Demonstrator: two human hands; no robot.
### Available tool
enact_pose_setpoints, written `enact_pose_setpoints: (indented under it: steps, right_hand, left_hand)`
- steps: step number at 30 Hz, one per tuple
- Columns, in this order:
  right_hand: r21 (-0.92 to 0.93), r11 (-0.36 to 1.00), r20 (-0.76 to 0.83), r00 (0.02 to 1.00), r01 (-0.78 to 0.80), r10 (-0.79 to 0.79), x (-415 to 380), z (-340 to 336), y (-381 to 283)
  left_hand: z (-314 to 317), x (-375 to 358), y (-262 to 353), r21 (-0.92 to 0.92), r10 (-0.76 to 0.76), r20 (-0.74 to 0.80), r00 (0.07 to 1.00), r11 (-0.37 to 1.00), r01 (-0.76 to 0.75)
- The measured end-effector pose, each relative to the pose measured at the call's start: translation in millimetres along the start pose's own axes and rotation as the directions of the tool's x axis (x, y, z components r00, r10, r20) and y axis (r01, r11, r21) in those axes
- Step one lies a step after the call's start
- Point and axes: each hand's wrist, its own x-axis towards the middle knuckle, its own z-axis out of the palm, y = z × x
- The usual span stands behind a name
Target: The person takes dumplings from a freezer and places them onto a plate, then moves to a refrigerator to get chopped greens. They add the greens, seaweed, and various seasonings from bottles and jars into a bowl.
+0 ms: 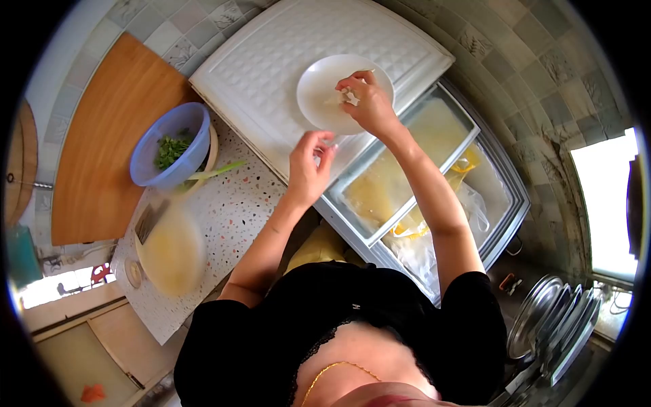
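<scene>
My right hand (pixel 371 107) is over a round white plate (pixel 313 88), its fingers closed around small white pieces (pixel 350 97) that I cannot name more exactly. Some pale bits seem to lie on the plate below it. Just off the plate's near edge is my left hand (pixel 310 166), fingers loosely curled, thumb apart from them, with nothing visible held. The plate rests on a white, quilted-looking panel (pixel 254 61).
A freezer with sliding glass lids (pixel 434 122) stands at right, plastic bags (pixel 415 254) inside. On the speckled counter (pixel 234 197) at left are a blue bowl (pixel 146 159) of green herbs and a pale cutting board (pixel 173 254). Metal lids (pixel 536 319) stand at lower right.
</scene>
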Motion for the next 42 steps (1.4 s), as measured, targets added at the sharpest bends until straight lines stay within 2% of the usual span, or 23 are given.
enact_pose_setpoints:
  steps: [1,3,5,7,11,13,15,17,21,23,24,25,27,28,29,31,32,33,35,37,40,42]
  right_hand:
    - [0.000,1.000,0.010,1.000,0.009,-0.009,6.9,7.1,1.4]
    - [-0.184,0.981,-0.043,0.997,0.052,-0.061,15.7,18.9,4.1]
    - [-0.118,0.989,-0.070,0.993,0.091,-0.100,14.8,24.6,14.5]
    - [0.034,0.990,-0.093,0.986,0.139,-0.135,16.7,26.4,24.2]
    - [0.149,0.980,-0.123,0.986,0.129,-0.111,21.6,10.4,41.9]
    - [0.419,0.905,-0.115,0.985,-0.072,0.131,21.5,0.8,42.5]
    - [0.362,0.924,-0.073,0.985,-0.123,0.159,17.3,-8.5,42.7]
    - [0.400,0.882,0.067,0.968,-0.250,0.243,13.1,-15.1,43.0]
    - [0.311,0.921,0.044,0.972,-0.234,0.233,-0.3,-30.8,34.9]
    - [0.429,0.870,0.020,0.966,-0.241,0.258,-10.9,-38.2,37.6]
    - [0.555,0.791,-0.014,0.949,-0.255,0.316,-16.7,-37.4,37.3]
    - [0.555,0.791,-0.016,0.948,-0.256,0.318,-24.2,-37.7,36.1]
    - [0.817,0.524,-0.009,0.903,-0.240,0.429,-42.1,-39.7,32.0]
    - [0.941,0.279,0.055,0.898,-0.193,0.437,-51.5,-39.8,35.0]
    - [0.942,0.277,0.053,0.897,-0.191,0.440,-60.3,-40.4,34.5]
    - [0.988,-0.085,0.156,0.884,-0.131,0.441,-79.5,-43.0,22.1]
    - [0.990,-0.024,0.134,0.884,-0.137,0.448,-88.0,-41.3,20.1]
    - [0.991,-0.028,0.131,0.882,-0.132,0.453,-96.4,-42.5,17.6]
    - [0.970,0.018,0.209,0.874,-0.241,0.439,-111.7,-46.2,12.5]
    - [0.967,0.060,0.195,0.866,-0.249,0.460,-124.5,-43.6,11.8]
    - [0.921,0.217,0.160,0.821,-0.325,0.549,-137.5,-42.2,6.2]
    - [0.924,0.217,0.147,0.819,-0.313,0.555,-145.7,-44.1,8.5]
  left_hand:
    - [-5.6,8.1,-7.3,0.000,-0.003,-0.013,1.000,1.000,0.003]
    - [-14.5,20.5,-22.3,0.084,0.065,-0.076,0.995,0.995,-0.058]
    - [-20.4,28.3,-31.2,0.079,0.047,-0.082,0.996,0.996,-0.041]
    - [-24.9,35.4,-35.7,0.080,0.072,-0.088,0.994,0.995,-0.065]
    - [-30.6,53.9,-42.1,0.119,0.075,-0.069,0.995,0.991,-0.066]
    - [-29.6,64.2,-44.5,0.222,0.085,0.006,0.996,0.972,-0.084]
    - [-23.5,76.7,-48.1,0.248,0.124,0.043,0.991,0.960,-0.130]
    - [-17.1,88.3,-50.2,0.269,0.166,0.081,0.983,0.946,-0.182]
    - [-6.6,110.4,-59.5,0.388,0.250,0.175,0.952,0.872,-0.300]
    - [-5.0,117.2,-67.3,0.419,0.263,0.214,0.941,0.845,-0.332]
    - [-4.4,120.5,-68.2,0.445,0.227,0.233,0.946,0.840,-0.311]
    - [-3.9,123.1,-69.3,0.472,0.189,0.249,0.950,0.833,-0.289]
    - [-4.9,125.9,-68.4,0.498,0.182,0.224,0.958,0.823,-0.273]
    - [-4.6,126.6,-66.8,0.524,0.176,0.195,0.965,0.813,-0.254]
    - [-3.7,124.4,-64.7,0.524,0.176,0.199,0.964,0.812,-0.256]
    - [-3.0,112.7,-48.0,0.391,0.199,0.165,0.966,0.886,-0.249]
    - [0.7,107.6,-46.2,0.391,0.199,0.170,0.965,0.885,-0.252]
    - [5.1,102.1,-45.4,0.401,0.209,0.184,0.961,0.876,-0.267]
    - [11.3,96.6,-49.0,0.411,0.218,0.204,0.954,0.866,-0.285]
    - [16.2,98.0,-52.9,0.396,0.162,0.222,0.961,0.886,-0.241]
    - [19.7,100.6,-53.6,0.403,0.104,0.244,0.964,0.893,-0.199]
    - [18.7,101.1,-54.6,0.430,0.152,0.213,0.965,0.873,-0.232]
